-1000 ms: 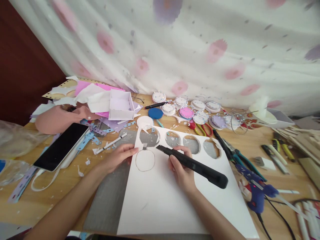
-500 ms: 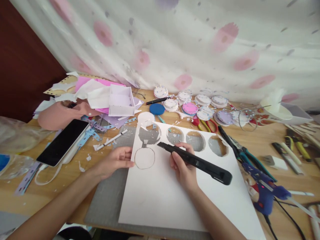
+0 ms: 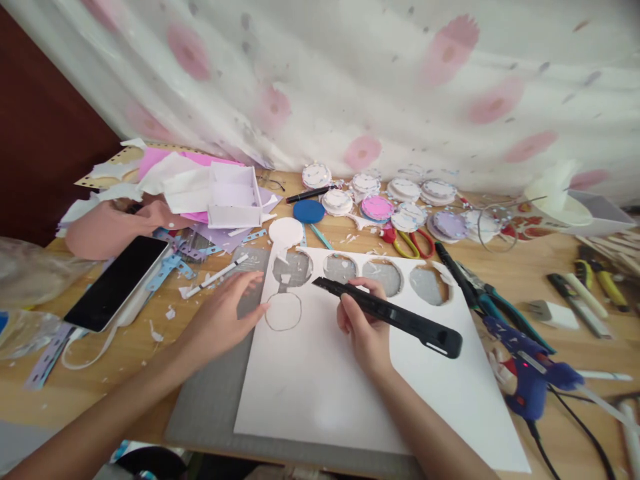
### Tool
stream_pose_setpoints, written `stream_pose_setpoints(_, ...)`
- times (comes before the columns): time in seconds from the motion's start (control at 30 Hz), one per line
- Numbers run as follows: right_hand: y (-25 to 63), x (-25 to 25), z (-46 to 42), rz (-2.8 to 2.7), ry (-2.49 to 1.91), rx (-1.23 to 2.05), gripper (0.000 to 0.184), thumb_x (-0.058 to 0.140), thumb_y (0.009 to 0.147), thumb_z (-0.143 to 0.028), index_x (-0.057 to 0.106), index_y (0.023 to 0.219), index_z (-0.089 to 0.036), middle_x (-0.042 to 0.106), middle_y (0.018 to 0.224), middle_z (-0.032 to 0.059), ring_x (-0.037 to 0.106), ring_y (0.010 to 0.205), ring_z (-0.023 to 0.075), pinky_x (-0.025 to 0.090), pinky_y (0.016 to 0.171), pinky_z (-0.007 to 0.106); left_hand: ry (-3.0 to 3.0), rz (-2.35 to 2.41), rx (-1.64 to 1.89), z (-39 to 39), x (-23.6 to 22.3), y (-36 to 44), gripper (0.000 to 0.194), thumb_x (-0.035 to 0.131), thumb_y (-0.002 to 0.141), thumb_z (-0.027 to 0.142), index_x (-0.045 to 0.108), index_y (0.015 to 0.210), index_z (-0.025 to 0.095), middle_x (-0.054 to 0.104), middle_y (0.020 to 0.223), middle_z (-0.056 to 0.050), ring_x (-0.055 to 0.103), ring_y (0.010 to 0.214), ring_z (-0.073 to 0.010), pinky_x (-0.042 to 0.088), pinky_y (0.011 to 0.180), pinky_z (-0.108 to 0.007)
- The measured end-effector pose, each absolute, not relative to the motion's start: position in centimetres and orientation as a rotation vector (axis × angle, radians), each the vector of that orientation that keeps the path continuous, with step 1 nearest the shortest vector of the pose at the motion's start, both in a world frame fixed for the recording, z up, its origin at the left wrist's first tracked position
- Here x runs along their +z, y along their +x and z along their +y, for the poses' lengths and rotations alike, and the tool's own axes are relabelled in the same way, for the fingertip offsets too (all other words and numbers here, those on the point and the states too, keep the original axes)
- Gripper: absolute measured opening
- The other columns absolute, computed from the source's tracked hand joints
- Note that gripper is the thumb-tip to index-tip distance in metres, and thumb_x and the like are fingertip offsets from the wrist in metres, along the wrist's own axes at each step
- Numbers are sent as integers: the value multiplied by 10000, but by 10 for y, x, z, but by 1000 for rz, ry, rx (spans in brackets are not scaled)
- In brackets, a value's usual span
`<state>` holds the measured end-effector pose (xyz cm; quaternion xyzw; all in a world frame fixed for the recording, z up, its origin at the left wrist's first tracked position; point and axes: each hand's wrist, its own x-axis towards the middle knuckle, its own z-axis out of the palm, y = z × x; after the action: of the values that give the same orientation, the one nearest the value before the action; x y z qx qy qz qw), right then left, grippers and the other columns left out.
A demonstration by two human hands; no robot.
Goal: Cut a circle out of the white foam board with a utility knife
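Observation:
A black utility knife (image 3: pixel 400 319) is gripped in my right hand (image 3: pixel 367 327), its tip pointing left above the white board (image 3: pixel 320 387). Several round holes run along the board's far edge, and a drawn circle (image 3: pixel 283 311) lies below the leftmost one. My left hand (image 3: pixel 233 310) is at the board's left edge beside that circle, fingers apart and holding nothing. Under the board, a grey cutting mat (image 3: pixel 200 407) shows on the left and through the holes. A white disc (image 3: pixel 286 231) lies just beyond the board's far left corner.
Decorated discs (image 3: pixel 377 208) and a blue disc (image 3: pixel 309 211) lie at the back. A phone (image 3: pixel 117 283) and paper scraps are on the left, near a white box (image 3: pixel 233 195). Pliers (image 3: pixel 493 300), red-handled scissors (image 3: pixel 423 244) and a blue glue gun (image 3: pixel 530 377) lie to the right.
My left hand has let go of the board's left edge, and its fingers have spread and lifted. The right hand keeps the utility knife in much the same pose. The view has shifted slightly.

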<state>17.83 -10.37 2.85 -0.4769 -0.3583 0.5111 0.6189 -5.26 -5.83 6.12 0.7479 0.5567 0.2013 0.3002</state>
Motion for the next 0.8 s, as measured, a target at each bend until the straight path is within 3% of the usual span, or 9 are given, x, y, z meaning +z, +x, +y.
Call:
stream_pose_setpoints(0.1, 178, 30, -102, -805, -1132, 1136, 274, 634, 853, -360, 431, 1003, -255, 475, 521, -107, 398, 405, 77, 286, 411, 191, 2375, 1361, 460, -61, 63, -34, 394, 551, 858, 375, 524, 1199, 180, 576, 1215, -116, 507, 1165, -283, 407, 1012, -465)
stream_pose_setpoints(0.3, 182, 32, -104, -920, -1300, 1043, 266, 684, 809, -345, 464, 906, -233, 511, 560, -87, 452, 460, 92, 358, 471, 225, 2617, 1233, 304, -66, 43, -4, 393, 569, 846, 407, 548, 1119, 126, 551, 1122, -150, 523, 1062, -307, 441, 933, -476)
stream_pose_setpoints(0.57, 185, 32, -101, -909, -1420, 1098, 254, 665, 802, -373, 476, 910, -244, 543, 625, -66, 487, 515, 119, 390, 527, 254, 2644, 1291, 463, -60, 26, -3, 198, 548, 840, 336, 555, 918, 154, 538, 920, -99, 525, 911, -262, 438, 833, -417)
stream_pose_setpoints(0.8, 186, 33, -101, -898, -1450, 1092, 248, 664, 800, -369, 486, 921, -246, 556, 647, -56, 495, 534, 126, 398, 553, 261, 2732, 1459, 437, -75, 27, 3, 314, 538, 852, 355, 598, 1036, 107, 631, 1053, -160, 552, 993, -311, 348, 868, -453)
